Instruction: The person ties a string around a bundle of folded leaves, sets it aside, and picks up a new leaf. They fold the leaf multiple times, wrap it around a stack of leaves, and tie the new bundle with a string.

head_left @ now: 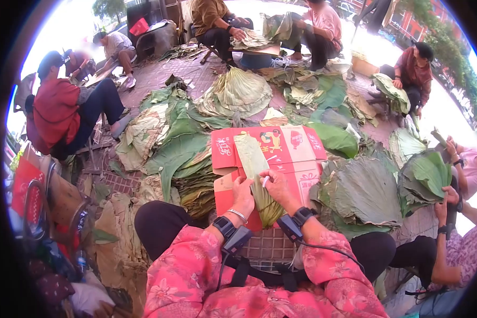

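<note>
A long folded bundle of dried leaf (253,156), pale green at the top and darker below, lies on a red printed cardboard sheet (225,151) in front of my knees. My left hand (242,197) is closed on the bundle's left edge. On the other side, my right hand (279,186) has its fingers bent against the bundle, with a small white strip (264,181) by the thumb. Whether that strip is a tie or something else is too small to tell. The bundle's lower end fans out between my wrists.
Large stacked leaves (363,185) lie to the right, with more leaf piles (167,127) at left and a pale fan-shaped stack (234,93) ahead. Several people sit around, one in a red top (58,114) at left. Cables run from devices on my wrists.
</note>
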Available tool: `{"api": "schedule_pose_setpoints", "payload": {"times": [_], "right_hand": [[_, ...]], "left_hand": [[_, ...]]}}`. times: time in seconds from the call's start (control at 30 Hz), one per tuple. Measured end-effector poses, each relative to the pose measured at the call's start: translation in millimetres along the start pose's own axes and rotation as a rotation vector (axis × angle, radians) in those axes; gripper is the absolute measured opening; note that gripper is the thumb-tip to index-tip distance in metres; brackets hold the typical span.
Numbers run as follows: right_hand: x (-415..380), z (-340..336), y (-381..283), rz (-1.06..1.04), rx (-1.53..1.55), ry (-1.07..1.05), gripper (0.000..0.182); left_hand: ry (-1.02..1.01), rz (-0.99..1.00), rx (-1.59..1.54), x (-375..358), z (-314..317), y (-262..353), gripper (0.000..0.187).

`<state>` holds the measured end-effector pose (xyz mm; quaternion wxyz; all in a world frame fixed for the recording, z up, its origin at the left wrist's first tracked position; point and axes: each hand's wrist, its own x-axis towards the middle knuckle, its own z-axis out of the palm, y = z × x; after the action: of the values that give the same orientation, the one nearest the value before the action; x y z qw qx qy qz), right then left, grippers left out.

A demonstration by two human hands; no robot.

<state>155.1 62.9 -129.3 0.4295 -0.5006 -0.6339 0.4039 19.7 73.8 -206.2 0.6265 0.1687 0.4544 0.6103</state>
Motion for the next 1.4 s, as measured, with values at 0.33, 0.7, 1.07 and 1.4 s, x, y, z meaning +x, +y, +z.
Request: {"api": "schedule_pose_setpoints", "payload": {"times": [0.33, 0.7, 1.07, 1.4], "right_hand": [[-26, -2, -13, -0.088, -0.029, 0.192, 0.028], [-25, 5, -2, -0.12, -0.16, 0.226, 0.027], [-23, 0, 7, 0.021, -0.034, 0.17, 0.028], [-19, 4, 26, -0.151, -0.101, 0.161, 0.02]], "left_hand": [[-0.265, -0.336, -0.031, -31, 19, 50, 0.017], [-0.003, 0.014, -0.049, -46, 25, 59, 0.015], [-0.135, -0.143, -0.337, -62, 37, 79, 0.015], [-0.435, 0.548, 0.657, -100, 60, 70, 0.013]]}}
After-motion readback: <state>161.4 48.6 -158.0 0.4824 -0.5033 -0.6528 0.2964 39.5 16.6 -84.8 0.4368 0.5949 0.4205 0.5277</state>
